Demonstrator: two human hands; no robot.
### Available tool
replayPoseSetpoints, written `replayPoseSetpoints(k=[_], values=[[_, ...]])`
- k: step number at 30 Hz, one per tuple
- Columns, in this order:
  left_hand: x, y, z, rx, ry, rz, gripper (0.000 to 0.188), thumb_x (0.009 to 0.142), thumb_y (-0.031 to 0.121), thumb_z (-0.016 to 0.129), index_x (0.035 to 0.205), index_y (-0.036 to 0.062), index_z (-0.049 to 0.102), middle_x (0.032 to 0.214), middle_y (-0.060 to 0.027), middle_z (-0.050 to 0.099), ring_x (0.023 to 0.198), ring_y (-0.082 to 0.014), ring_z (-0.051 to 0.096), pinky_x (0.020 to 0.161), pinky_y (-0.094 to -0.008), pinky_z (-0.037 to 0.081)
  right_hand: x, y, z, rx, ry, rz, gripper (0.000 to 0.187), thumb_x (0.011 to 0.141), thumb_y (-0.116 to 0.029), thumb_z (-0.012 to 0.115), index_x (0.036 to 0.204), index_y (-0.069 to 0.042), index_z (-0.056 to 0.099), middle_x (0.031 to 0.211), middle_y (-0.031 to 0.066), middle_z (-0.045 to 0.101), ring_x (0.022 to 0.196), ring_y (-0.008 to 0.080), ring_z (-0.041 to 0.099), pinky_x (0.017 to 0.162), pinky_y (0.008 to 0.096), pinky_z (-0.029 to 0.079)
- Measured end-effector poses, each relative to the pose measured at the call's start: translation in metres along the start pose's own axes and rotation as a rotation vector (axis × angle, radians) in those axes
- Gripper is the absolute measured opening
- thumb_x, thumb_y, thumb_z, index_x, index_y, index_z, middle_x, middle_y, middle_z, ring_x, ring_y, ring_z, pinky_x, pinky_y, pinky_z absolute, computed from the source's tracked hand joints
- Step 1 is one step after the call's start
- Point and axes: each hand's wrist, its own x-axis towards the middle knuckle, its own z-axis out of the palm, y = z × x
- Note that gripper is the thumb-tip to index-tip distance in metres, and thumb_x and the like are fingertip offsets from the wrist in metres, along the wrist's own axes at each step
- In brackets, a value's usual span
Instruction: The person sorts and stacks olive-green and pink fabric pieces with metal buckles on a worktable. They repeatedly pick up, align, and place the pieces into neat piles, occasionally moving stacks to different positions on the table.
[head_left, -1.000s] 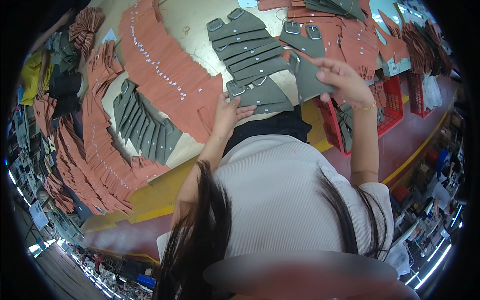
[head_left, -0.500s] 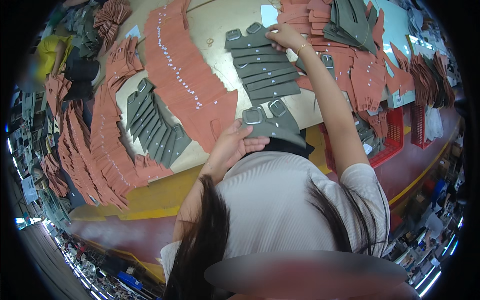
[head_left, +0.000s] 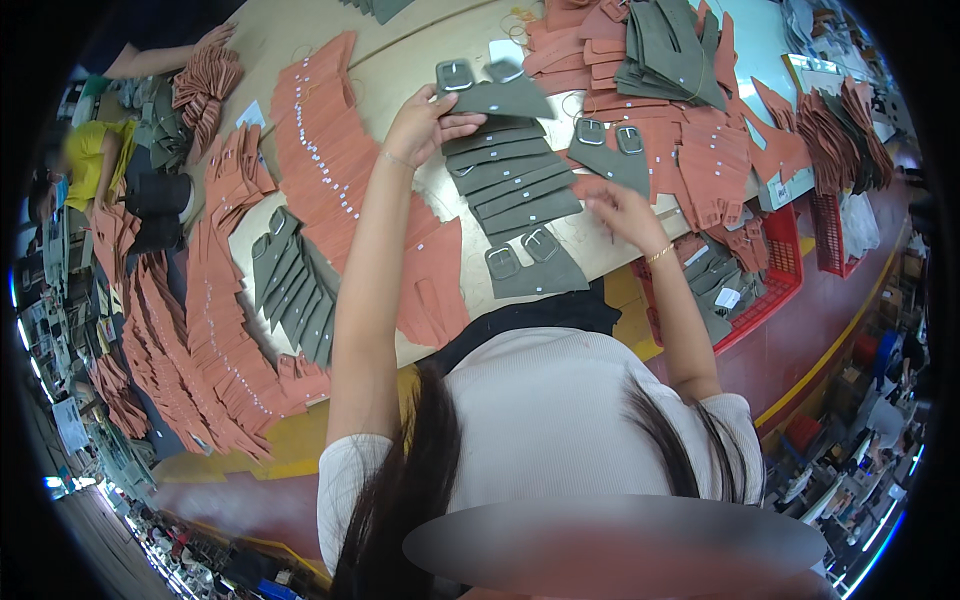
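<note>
Buckled green piece point(head_left: 508, 98) pinched in left hand point(head_left: 422, 128) at far end of overlapped green row point(head_left: 515, 185), right hand point(head_left: 630, 215) loose, seemingly empty, right of row, second buckled piece point(head_left: 545, 278) now released at row's near end, so left's grip has apparently switched pieces.

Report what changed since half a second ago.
The left hand let go of the near green piece, now on the table, and moved farther out to hold the farthest piece of the green column. The right hand left that piece and came back nearer. The long orange row and red basket stayed put.
</note>
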Motion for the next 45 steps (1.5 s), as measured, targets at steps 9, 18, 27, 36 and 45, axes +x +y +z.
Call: replayPoseSetpoints(k=[9,18,27,36,45], values=[[-0.031,-0.039,-0.003,0.963,0.525,0.297,0.039,0.079,0.023,0.077,0.100,-0.0021,0.054,0.068,-0.0092,0.057,0.056,-0.0192,0.055,0.053,-0.0293,0.044,-0.015,0.002,0.017,-0.019,0.183,-0.084,0.023,0.087,-0.021,0.064,0.097,0.001,0.066,0.087,0.0135,0.070,0.078,0.0231,0.067,0.073,0.0338,0.051],[-0.095,-0.096,0.025,1.452,0.158,0.677,0.045,0.070,0.029,0.082,0.108,0.0106,0.064,0.121,-0.0142,0.049,0.113,-0.0374,0.043,0.097,-0.0462,0.038,0.009,-0.017,0.025,-0.076,0.276,-0.183,0.026,0.088,-0.022,0.065,0.102,0.000,0.066,0.085,0.0116,0.070,0.072,0.0192,0.067,0.068,0.0317,0.052],[-0.079,-0.095,0.020,1.509,0.193,0.709,0.043,0.072,0.033,0.080,0.107,0.0132,0.065,0.127,-0.0140,0.046,0.115,-0.0368,0.042,0.099,-0.0469,0.034,0.032,-0.017,0.031,0.276,0.130,0.041,0.034,0.090,-0.029,0.065,0.106,0.000,0.066,0.083,0.0075,0.070,0.068,0.0135,0.066,0.062,0.0273,0.051],[-0.096,-0.112,0.034,1.667,0.038,0.856,0.055,0.062,0.034,0.084,0.110,0.0196,0.062,0.137,-0.0101,0.041,0.124,-0.0352,0.036,0.100,-0.0493,0.030,0.005,-0.005,0.032,-0.136,0.264,-0.202,0.033,0.086,-0.026,0.068,0.103,0.002,0.065,0.093,0.0153,0.067,0.086,0.0257,0.067,0.077,0.0354,0.052],[-0.087,-0.118,0.032,1.564,0.006,1.029,0.030,0.068,0.014,0.074,0.096,0.0158,0.064,0.129,-0.0082,0.050,0.121,-0.0320,0.042,0.097,-0.0460,0.035,-0.011,0.010,0.041,-0.339,0.332,-0.171,0.027,0.080,-0.016,0.070,0.100,0.000,0.063,0.098,0.0178,0.064,0.090,0.0349,0.063,0.077,0.0413,0.051]])
